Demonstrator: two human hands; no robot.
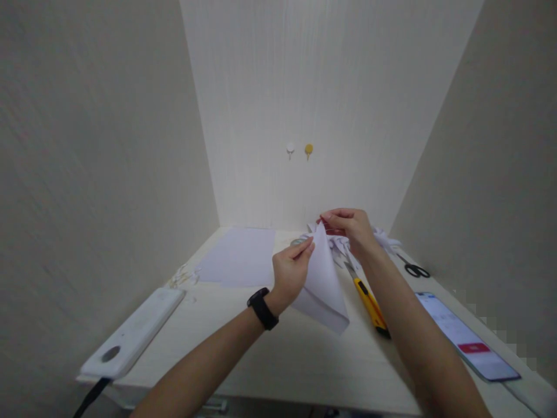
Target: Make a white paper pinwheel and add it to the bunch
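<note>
From the head camera I see my left hand and right hand both pinching a folded white paper, held above the table middle, utility knife just beside.

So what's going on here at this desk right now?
A person holds a white sheet of paper up above the table with both hands. The left hand pinches its left edge and the right hand grips its top corner. A yellow utility knife, scissors, a phone and another flat sheet lie on the table.
</note>
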